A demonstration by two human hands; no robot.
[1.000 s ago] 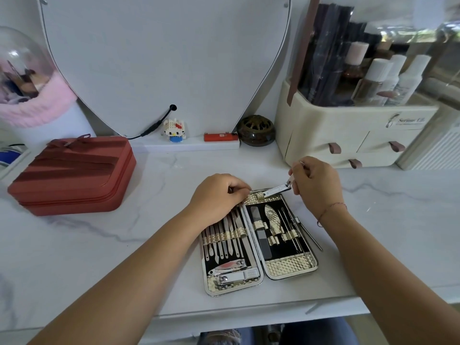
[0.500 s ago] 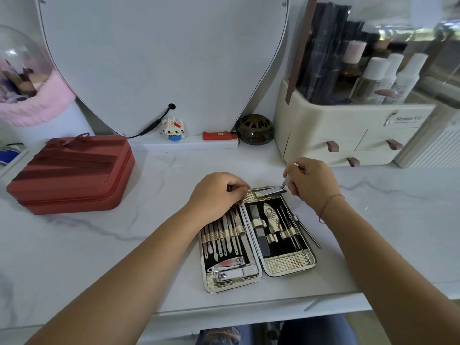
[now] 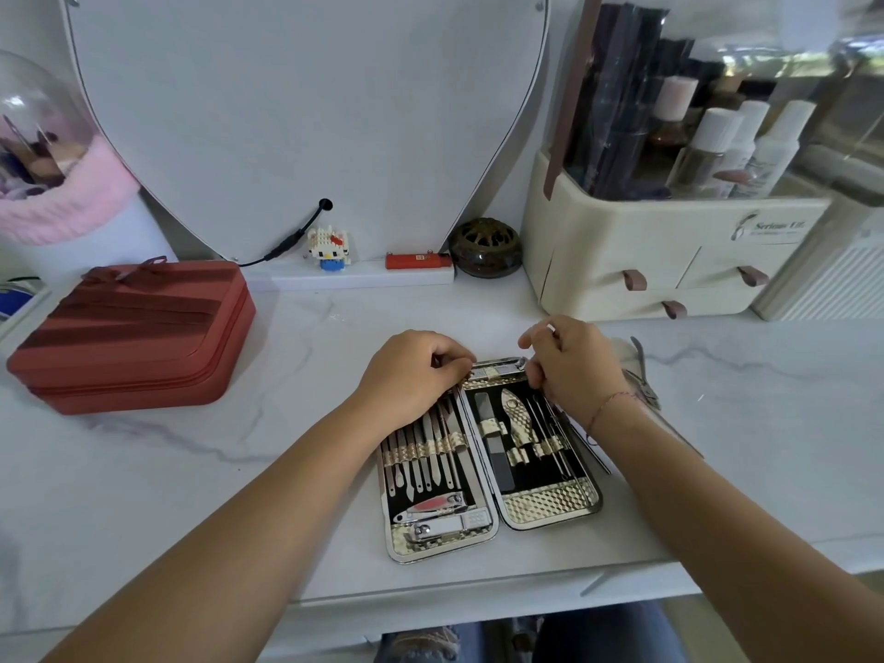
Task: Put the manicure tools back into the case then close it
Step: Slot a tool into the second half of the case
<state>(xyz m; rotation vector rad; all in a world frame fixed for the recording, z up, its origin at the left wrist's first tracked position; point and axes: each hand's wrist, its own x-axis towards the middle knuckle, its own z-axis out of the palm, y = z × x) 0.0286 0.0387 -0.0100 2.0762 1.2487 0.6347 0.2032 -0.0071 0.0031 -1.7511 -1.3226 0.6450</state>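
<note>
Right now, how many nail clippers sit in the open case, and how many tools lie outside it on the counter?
Nail clippers in the case: 3 (red-inlaid clipper, large clipper, top clipper)
Tools outside the case: 2 (nippers, thin rod)
Total: 5
</note>
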